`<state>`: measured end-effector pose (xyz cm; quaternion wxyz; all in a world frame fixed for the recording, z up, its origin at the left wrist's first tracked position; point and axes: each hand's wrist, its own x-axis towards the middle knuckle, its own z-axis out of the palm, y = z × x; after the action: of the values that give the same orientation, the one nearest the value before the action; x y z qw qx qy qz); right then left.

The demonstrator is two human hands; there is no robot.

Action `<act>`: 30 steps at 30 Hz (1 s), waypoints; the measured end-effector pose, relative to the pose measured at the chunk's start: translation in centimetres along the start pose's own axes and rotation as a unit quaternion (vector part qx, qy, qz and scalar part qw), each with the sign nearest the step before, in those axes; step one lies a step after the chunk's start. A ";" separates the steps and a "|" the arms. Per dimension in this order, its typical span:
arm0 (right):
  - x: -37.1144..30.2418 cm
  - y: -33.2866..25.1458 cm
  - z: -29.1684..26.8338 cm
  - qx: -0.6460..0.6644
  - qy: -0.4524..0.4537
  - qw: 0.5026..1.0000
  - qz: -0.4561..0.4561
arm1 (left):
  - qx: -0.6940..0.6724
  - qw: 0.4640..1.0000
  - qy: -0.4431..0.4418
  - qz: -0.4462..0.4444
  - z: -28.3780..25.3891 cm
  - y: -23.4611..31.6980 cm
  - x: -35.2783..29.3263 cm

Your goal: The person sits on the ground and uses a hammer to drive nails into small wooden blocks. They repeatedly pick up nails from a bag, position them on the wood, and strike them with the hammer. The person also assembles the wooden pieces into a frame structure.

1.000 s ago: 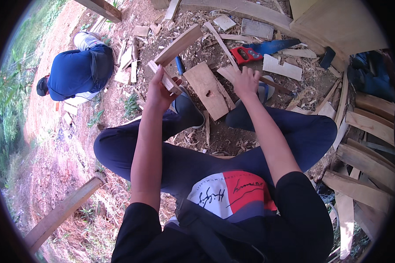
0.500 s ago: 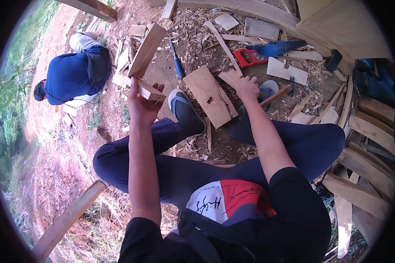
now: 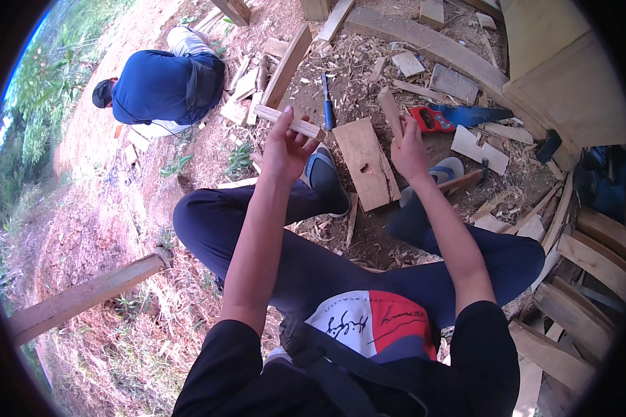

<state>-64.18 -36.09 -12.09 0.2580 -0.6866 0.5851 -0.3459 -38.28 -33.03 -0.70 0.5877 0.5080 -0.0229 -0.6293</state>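
My left hand [image 3: 287, 147] is closed around a short squared wood block [image 3: 290, 123], held up with its long side showing. A second, slimmer wood piece [image 3: 389, 112] points away from me, gripped near its lower end by my right hand [image 3: 410, 149]. Between my feet lies a thick board [image 3: 364, 165] with a rough hole in its face. Just beyond the left hand a chisel [image 3: 328, 110] with a blue handle rests on the ground. A handsaw [image 3: 466, 115] with a red grip lies past the right hand. Beside my right foot is a hammer [image 3: 462, 182] with a wooden handle.
A long plank [image 3: 288, 66] stands tilted beyond my left hand. Wood shavings and offcuts [image 3: 454, 83] litter the ground. Several curved timber pieces [image 3: 570, 306] are stacked at the right. At the upper left a person in a blue shirt [image 3: 161, 87] bends over.
The view has shifted, moving the scene rightward and down. My left hand has turned its block lengthwise to me. My right hand has lifted its wood piece and tilted it more upright.
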 end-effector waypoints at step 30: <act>1.9 -19.4 -0.4 0.505 0.032 0.833 0.221 | 0.011 0.986 -0.142 0.084 1.4 -1.6 -5.3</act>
<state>-52.24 -34.44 3.22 0.6200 -0.3014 0.4731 -0.5486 -41.50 -29.25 2.23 0.6236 0.4162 -0.1558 -0.6431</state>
